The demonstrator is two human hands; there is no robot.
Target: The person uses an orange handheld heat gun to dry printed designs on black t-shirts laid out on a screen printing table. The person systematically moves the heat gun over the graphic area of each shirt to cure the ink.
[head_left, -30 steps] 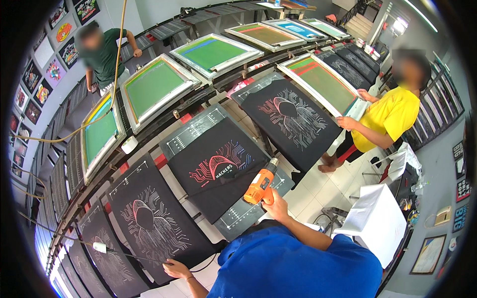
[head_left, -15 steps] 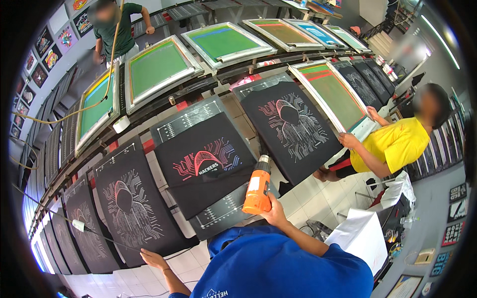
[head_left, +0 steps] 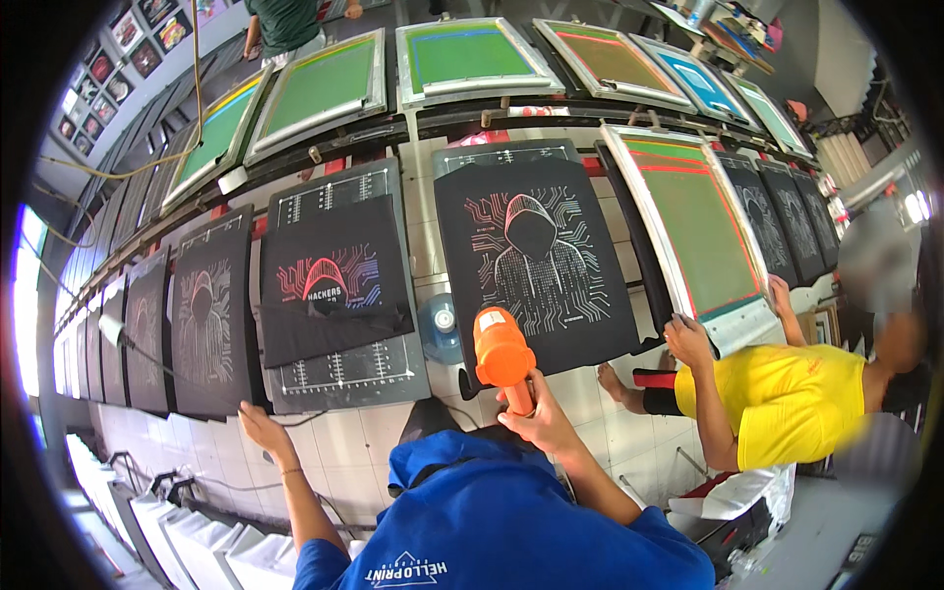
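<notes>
My right hand [head_left: 541, 418] grips the handle of an orange heat gun [head_left: 502, 354]. The gun is held over the near edge of a black shirt [head_left: 536, 251] printed with a hooded figure and circuit lines; its nozzle is hidden behind the body. My left hand [head_left: 264, 433], low at the left, is closed on a dark power cord [head_left: 182, 378], which runs left to a white connector [head_left: 112, 329]. Between my hands, a partly folded black shirt [head_left: 329, 246] with a red and blue print lies on a grey printing board [head_left: 403, 364].
Framed green screens [head_left: 472, 64] line the far rack. At right, a person in a yellow shirt [head_left: 787, 408] holds a screen frame [head_left: 688, 216]. Another person in a dark green top [head_left: 285, 25] stands at far left. A blue water bottle [head_left: 442, 329] stands between the boards.
My view has shifted, and I now face the hooded-figure shirt. The heat gun has moved from beside the folded shirt to this shirt's near edge. The left hand still has the cord.
</notes>
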